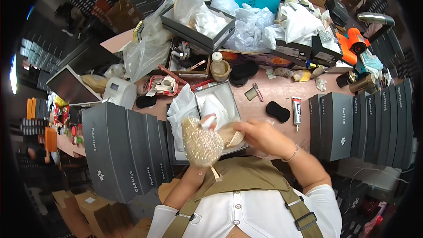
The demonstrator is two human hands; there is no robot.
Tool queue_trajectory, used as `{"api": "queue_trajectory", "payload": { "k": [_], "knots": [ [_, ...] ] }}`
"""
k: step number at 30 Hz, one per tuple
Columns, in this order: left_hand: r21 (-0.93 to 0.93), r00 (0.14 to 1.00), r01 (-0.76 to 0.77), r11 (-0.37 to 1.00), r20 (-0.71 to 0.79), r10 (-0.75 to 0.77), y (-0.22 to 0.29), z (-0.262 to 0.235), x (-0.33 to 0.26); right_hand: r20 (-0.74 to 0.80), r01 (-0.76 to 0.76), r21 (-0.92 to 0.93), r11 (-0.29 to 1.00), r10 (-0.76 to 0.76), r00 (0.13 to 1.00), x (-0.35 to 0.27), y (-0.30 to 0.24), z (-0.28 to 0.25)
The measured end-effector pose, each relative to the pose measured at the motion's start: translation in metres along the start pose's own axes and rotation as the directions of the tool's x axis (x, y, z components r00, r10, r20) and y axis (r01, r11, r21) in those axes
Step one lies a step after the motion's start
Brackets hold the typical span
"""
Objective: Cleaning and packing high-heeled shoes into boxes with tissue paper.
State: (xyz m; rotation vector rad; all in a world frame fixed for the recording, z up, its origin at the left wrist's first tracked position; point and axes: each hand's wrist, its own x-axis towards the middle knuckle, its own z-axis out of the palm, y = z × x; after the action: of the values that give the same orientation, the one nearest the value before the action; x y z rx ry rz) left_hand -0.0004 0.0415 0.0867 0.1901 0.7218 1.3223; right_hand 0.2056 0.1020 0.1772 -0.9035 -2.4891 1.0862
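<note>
A glittery gold high-heeled shoe (pixel 202 144) is held up in front of my apron, its slim heel pointing down toward me. My left hand (pixel 210 122) is closed on it; most of that hand is hidden behind the shoe, with something white at the fingertips. My right hand (pixel 263 135) pinches the edge of a beige-gold shoe part (pixel 233 135) just right of the glittery surface. Whether that part belongs to the same shoe or a second one, I cannot tell. Beneath both hands lies an open grey shoebox (pixel 197 102) with white tissue paper (pixel 179 101).
Stacked grey shoeboxes flank me at left (pixel 116 150) and right (pixel 337 125). Beyond the open box are black oval pads (pixel 277 112), a glue tube (pixel 297 111), a pump bottle (pixel 218 67) and a red basket (pixel 163 85). Plastic bags (pixel 249 26) pile up at the back.
</note>
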Motion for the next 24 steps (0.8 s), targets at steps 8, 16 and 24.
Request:
{"api": "queue_trajectory", "payload": {
  "k": [8,16,24],
  "knots": [
    [0.324,0.883,0.405,0.855,0.106,-0.458,0.015,0.014,-0.002,0.159,0.364,-0.474,0.802,-0.329,0.931,0.032,0.004,-0.035],
    [-0.041,0.979,0.102,0.994,-0.176,-0.108,-0.027,0.021,0.003,-0.121,0.133,0.152,0.979,-0.115,0.986,0.009,0.009,-0.029],
    [0.015,0.995,0.086,0.996,0.058,-0.086,-0.036,0.032,-0.007,-0.368,0.008,0.368,0.93,0.137,0.92,-0.042,-0.018,0.034]
  ]
}}
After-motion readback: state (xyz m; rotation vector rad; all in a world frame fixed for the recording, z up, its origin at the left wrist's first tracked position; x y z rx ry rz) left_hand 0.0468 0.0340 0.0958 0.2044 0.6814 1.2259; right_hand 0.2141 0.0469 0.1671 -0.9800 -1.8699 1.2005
